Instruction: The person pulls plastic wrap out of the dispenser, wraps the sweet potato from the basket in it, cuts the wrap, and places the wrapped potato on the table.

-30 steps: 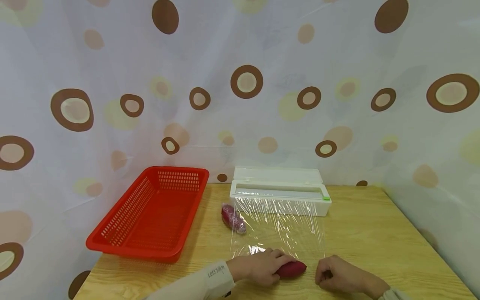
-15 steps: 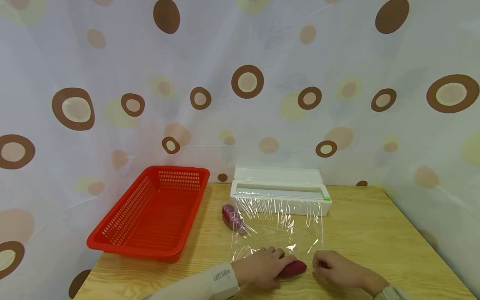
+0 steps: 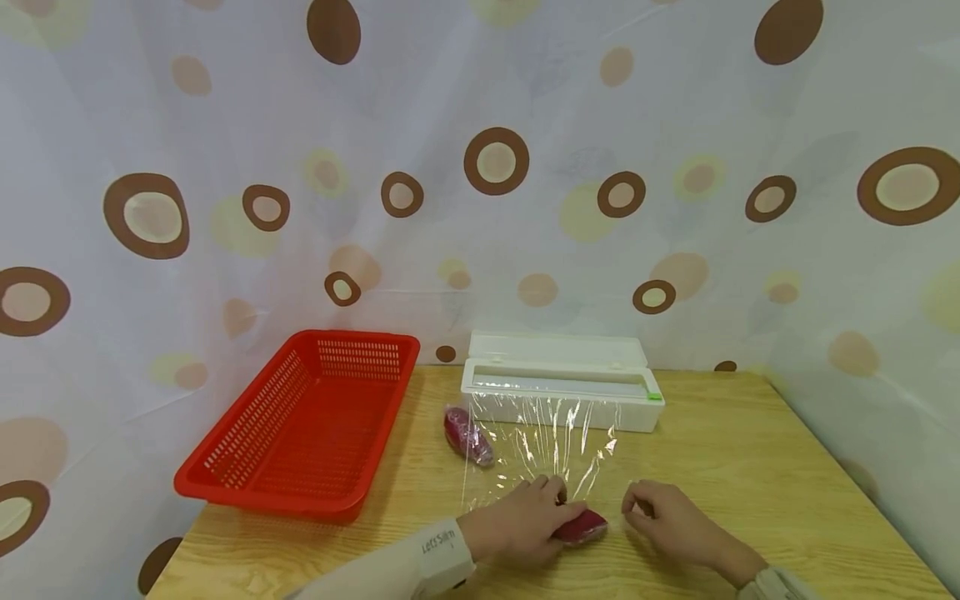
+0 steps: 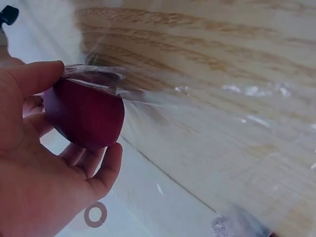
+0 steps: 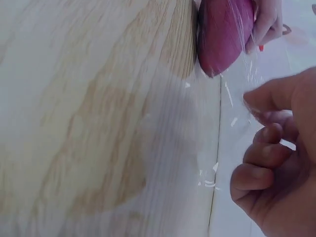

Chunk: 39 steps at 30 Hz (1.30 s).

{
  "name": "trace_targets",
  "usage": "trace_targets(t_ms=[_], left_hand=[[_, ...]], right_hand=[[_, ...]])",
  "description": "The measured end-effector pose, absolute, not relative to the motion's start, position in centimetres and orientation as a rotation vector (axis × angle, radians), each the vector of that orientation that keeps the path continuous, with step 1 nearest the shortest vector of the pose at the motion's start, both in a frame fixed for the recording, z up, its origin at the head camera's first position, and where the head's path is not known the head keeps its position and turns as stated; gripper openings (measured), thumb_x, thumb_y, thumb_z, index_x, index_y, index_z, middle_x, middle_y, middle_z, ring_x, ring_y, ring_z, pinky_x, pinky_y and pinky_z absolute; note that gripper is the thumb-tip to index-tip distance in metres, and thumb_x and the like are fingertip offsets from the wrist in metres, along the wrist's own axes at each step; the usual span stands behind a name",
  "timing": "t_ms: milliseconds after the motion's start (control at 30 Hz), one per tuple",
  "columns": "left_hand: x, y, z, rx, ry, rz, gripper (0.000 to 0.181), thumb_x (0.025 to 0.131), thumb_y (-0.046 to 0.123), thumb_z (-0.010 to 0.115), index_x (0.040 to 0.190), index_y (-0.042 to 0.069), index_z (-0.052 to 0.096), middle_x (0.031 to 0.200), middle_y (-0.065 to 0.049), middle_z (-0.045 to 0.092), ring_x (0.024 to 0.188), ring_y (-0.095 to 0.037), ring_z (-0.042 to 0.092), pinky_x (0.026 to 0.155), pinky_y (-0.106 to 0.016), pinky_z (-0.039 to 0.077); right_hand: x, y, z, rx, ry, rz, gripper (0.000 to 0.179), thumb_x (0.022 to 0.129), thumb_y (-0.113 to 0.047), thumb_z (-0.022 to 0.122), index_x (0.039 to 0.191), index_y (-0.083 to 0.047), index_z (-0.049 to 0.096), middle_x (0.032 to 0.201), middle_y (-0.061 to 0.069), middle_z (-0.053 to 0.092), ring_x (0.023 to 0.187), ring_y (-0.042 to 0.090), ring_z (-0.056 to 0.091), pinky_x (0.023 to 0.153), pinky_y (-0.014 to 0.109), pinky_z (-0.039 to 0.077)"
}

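Observation:
My left hand (image 3: 521, 521) grips a dark red-purple sweet potato (image 3: 581, 528) near the table's front. In the left wrist view its thumb presses a gathered fold of clear plastic wrap (image 4: 197, 111) against the sweet potato's side, while the other fingers curl under. The wrap reaches from the white dispenser box (image 3: 562, 410) to the sweet potato and lies over part of it. To the right, my right hand (image 3: 670, 521) pinches the film's edge between thumb and forefinger, its other fingers curled in the right wrist view. A second sweet potato (image 3: 467, 435), wrapped in film, lies left of the dispenser's front.
A red perforated plastic basket (image 3: 390, 417) stands at the left of the wooden table (image 3: 757, 467). The dispenser's lid is raised, and a small green slider (image 3: 654, 397) sits at its right end. A dotted curtain (image 3: 555, 225) hangs behind.
My right hand has moved forward and slightly left, drawing the film's right edge inward. Film now covers the sweet potato's exposed end, and my left hand has rolled it slightly forward.

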State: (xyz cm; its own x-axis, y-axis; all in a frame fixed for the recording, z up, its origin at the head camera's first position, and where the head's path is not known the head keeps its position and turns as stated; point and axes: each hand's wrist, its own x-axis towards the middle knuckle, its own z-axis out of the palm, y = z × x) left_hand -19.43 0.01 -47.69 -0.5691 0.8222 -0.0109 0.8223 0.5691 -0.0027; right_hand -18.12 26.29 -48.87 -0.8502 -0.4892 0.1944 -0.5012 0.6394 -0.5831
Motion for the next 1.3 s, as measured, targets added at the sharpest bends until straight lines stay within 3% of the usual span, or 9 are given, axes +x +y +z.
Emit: trace_targets(t_ms=[133, 367, 533, 700, 833, 1100, 1300], left_hand=[[-19.9, 0.1, -47.3, 1.435, 2.779, -0.018, 0.062, 0.087, 0.039, 0.064, 0.143, 0.023, 0.041, 0.121, 0.004, 0.049, 0.104, -0.009, 0.047, 0.088, -0.024, 0.042], [-20.9, 0.1, -47.3, 1.274, 2.72, 0.261, 0.054, 0.086, 0.034, 0.067, 0.133, 0.016, 0.048, 0.121, 0.004, 0.056, 0.103, -0.007, 0.053, 0.086, -0.021, 0.044], [-21.8, -0.1, -47.6, 1.172, 2.638, 0.49, 0.037, 0.087, 0.031, 0.068, 0.117, 0.015, 0.054, 0.1, 0.006, 0.06, 0.085, -0.001, 0.054, 0.073, -0.016, 0.044], [-22.4, -0.5, -47.6, 1.121, 2.585, 0.599, 0.03, 0.087, 0.031, 0.066, 0.111, 0.016, 0.055, 0.093, 0.008, 0.059, 0.079, 0.0, 0.053, 0.071, -0.017, 0.044], [-22.7, -0.9, -47.4, 1.126, 2.588, 0.636, 0.032, 0.088, 0.032, 0.066, 0.115, 0.016, 0.058, 0.099, 0.007, 0.057, 0.085, -0.002, 0.053, 0.074, -0.017, 0.044], [-23.2, -1.6, -47.2, 1.143, 2.608, 0.673, 0.035, 0.091, 0.029, 0.063, 0.122, 0.013, 0.057, 0.104, 0.004, 0.059, 0.09, -0.003, 0.055, 0.079, -0.018, 0.045], [-23.5, -2.0, -46.9, 1.15, 2.569, 0.727, 0.012, 0.092, 0.019, 0.063, 0.097, 0.017, 0.052, 0.09, 0.008, 0.056, 0.08, -0.003, 0.053, 0.071, -0.017, 0.045]], right_hand=[[-18.3, 25.5, -48.7, 0.727, -2.846, 1.017, 0.009, 0.088, -0.005, 0.062, 0.086, -0.013, 0.062, 0.059, -0.013, 0.044, 0.052, -0.001, 0.039, 0.046, 0.02, 0.038], [-18.3, 24.2, -48.9, 0.654, -2.796, 1.284, 0.012, 0.09, -0.002, 0.059, 0.102, 0.0, 0.057, 0.078, 0.001, 0.064, 0.059, 0.008, 0.057, 0.049, 0.024, 0.047], [-18.3, 23.5, -49.4, 0.83, -2.761, 1.309, 0.008, 0.094, -0.015, 0.059, 0.1, -0.009, 0.058, 0.093, 0.001, 0.063, 0.076, 0.011, 0.061, 0.06, 0.026, 0.051], [-18.4, 22.8, -49.6, 0.914, -2.791, 1.188, 0.016, 0.091, -0.029, 0.064, 0.101, -0.016, 0.06, 0.099, -0.003, 0.06, 0.077, 0.006, 0.056, 0.059, 0.024, 0.048], [-18.6, 22.2, -49.4, 0.863, -2.844, 1.114, 0.02, 0.086, -0.03, 0.07, 0.097, -0.018, 0.059, 0.095, -0.006, 0.06, 0.072, 0.004, 0.053, 0.057, 0.023, 0.046], [-19.6, 21.5, -49.0, 0.78, -2.924, 1.037, 0.016, 0.09, -0.03, 0.065, 0.092, -0.018, 0.056, 0.078, -0.009, 0.054, 0.062, 0.004, 0.048, 0.051, 0.023, 0.042], [-20.0, 21.6, -49.1, 0.75, -2.942, 1.083, 0.021, 0.091, -0.031, 0.064, 0.089, -0.014, 0.051, 0.069, -0.006, 0.054, 0.055, 0.003, 0.046, 0.047, 0.023, 0.041]])
